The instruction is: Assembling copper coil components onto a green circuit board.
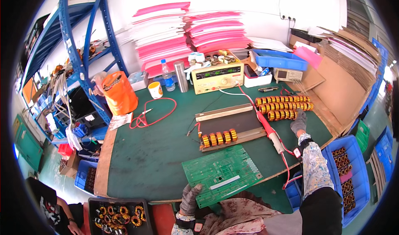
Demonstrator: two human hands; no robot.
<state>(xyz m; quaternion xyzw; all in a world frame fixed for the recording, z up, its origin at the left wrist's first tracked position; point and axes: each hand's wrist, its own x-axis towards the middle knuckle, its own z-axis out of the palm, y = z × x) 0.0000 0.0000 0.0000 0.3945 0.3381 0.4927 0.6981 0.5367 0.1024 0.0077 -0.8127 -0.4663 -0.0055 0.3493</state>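
Note:
My left hand point(190, 199), in a grey glove, is closed on the lower left corner of a green circuit board point(224, 172). The board lies partly over the table's near edge, tilted toward me. Reaching to the right, my gloved right hand point(298, 123) has its fingers closed around the right end of the nearest row of copper-wound toroidal coils point(282, 115). Those fingers partly hide the coil there. Several more coils point(219, 138) stand in a row on a dark test fixture point(226, 120) with metal rails, in the middle of the table.
A red probe point(266, 127) with cables crosses the fixture's right end. Behind stands a cream bench meter point(219, 77), beside a steel flask point(181, 77), a bottle point(168, 76) and a mug point(155, 90). A blue bin point(362, 181) sits right; a black tray of coils point(93, 208) sits lower left, near another person's arm point(68, 212).

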